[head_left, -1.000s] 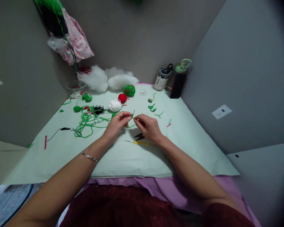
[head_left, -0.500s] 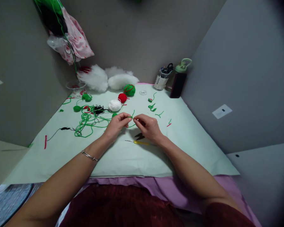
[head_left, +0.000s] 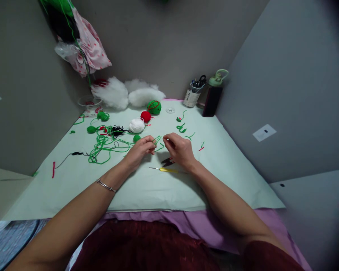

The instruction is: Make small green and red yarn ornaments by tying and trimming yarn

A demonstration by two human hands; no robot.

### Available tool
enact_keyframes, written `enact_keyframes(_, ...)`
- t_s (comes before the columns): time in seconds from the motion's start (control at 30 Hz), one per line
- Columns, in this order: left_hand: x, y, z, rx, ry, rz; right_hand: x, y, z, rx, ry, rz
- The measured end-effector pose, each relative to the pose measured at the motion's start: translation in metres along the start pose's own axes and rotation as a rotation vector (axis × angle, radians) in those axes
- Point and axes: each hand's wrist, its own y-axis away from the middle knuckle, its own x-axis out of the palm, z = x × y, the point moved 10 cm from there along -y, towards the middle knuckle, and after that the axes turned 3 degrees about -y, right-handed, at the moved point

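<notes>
My left hand (head_left: 142, 149) is closed in a pinch on green yarn (head_left: 158, 140), whose thin strands show at the fingertips. Just to the right, my right hand (head_left: 180, 149) pinches too, and a strand appears to run to its fingertips. A short gap separates the hands. Another bit of green yarn lies or hangs just below them. Under my right hand, dark-bladed snips (head_left: 167, 162) are partly covered. In front of them lies a crochet hook (head_left: 168, 170) with a yellow handle. A small green yarn ball (head_left: 137, 138) sits behind my left hand.
Tangled green yarn (head_left: 101, 145) spreads at left. White (head_left: 136, 125), red (head_left: 145, 116) and green yarn balls (head_left: 154, 107) sit behind, before white stuffing (head_left: 114, 93). Yarn scraps (head_left: 182, 128) lie at right. A pen cup (head_left: 191, 97) and bottle (head_left: 213, 98) stand at the back right.
My hands have moved slightly apart, the right one shifting right and its fingertips rising. More green strand now shows between them.
</notes>
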Motion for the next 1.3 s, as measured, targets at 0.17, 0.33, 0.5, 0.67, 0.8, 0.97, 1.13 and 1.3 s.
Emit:
enact_keyframes(0.17,0.007,0.002,0.002,-0.011,-0.033,0.064,-0.005,-0.002,-0.011,0.061,-0.107,-0.027)
enact_keyframes(0.33,0.0,0.001,0.0,-0.006,-0.003,-0.015,-0.005,-0.002,-0.016,0.13,-0.18,-0.029)
enact_keyframes(0.5,-0.014,0.0,-0.007,0.075,0.019,-0.133,-0.004,-0.002,-0.017,0.164,-0.243,-0.013)
enact_keyframes(0.67,-0.017,-0.002,-0.01,0.141,-0.109,-0.135,0.002,-0.002,-0.005,0.107,-0.283,0.064)
enact_keyframes(0.8,-0.019,-0.002,-0.012,0.17,-0.2,-0.158,0.007,-0.001,-0.003,0.096,-0.305,0.107)
enact_keyframes(0.97,-0.019,0.0,-0.015,0.177,-0.247,-0.171,0.008,-0.003,-0.014,0.227,-0.472,0.092)
enact_keyframes(1.13,-0.017,0.003,-0.015,0.204,-0.201,-0.204,0.029,-0.001,-0.016,0.355,-0.679,0.24)
enact_keyframes(1.3,-0.021,0.001,-0.011,0.182,-0.02,-0.231,0.038,0.003,-0.023,0.491,-0.848,0.266)
